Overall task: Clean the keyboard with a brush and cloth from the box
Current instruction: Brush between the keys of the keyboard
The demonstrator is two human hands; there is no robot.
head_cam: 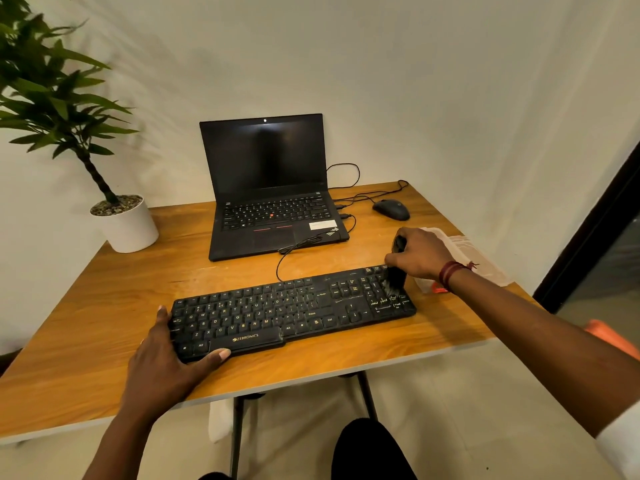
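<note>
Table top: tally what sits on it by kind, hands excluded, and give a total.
keyboard: 1
laptop: 1
mouse: 1
brush: 1, held in the right hand
potted plant: 1
translucent box: 1
Total: 6

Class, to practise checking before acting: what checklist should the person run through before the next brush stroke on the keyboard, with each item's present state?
1. Right hand has a grip on the brush: ok.
2. Bristles touch the keyboard at its number pad: ok.
3. Left hand rests on the keyboard's left end, steadying it: ok.
4. Keyboard cable lies behind the keyboard, away from the brush: ok.
5. Cloth ready in the box: cannot tell, the right hand hides much of the box.
</note>
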